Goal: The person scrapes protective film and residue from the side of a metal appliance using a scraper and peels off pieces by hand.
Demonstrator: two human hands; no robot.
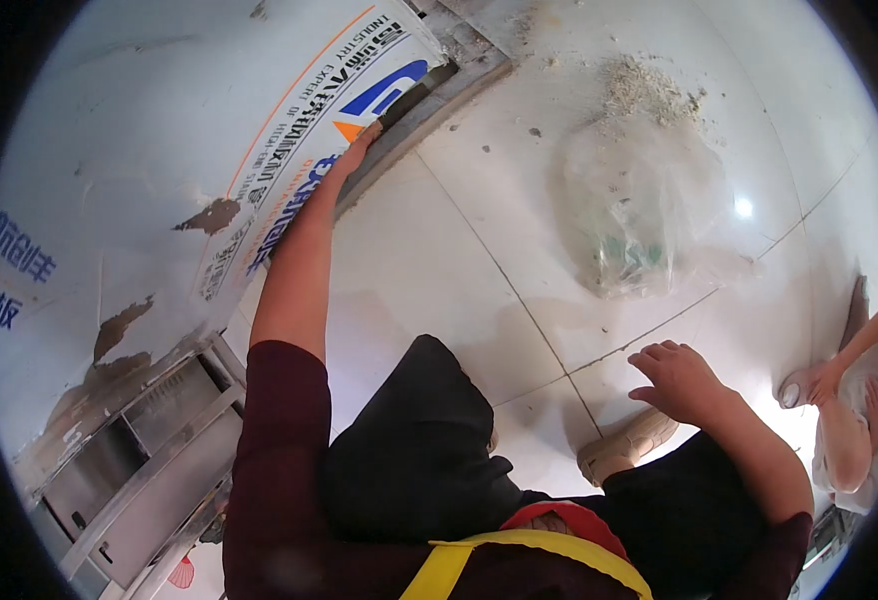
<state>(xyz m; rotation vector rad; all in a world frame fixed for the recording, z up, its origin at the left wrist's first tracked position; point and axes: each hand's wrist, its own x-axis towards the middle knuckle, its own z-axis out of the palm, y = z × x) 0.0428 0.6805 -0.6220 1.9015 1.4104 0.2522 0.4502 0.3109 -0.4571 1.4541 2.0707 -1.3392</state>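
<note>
My left arm stretches forward along a large panel (159, 130) covered in white printed film, torn in places. At the panel's far edge, my left hand (367, 138) reaches into a dark gap above a grey ledge (399, 135). Its fingers are hidden there, so any hold is not visible. My right hand (684, 382) hovers above my right knee and shoe, thumb apart from loosely bent fingers, with nothing seen in it.
A clear plastic bag (634, 215) with green marks lies on the tiled floor (489, 310), beside a heap of pale debris (649, 90). Another person (844, 400) is at the far right. Metal compartments (144, 440) stand at lower left.
</note>
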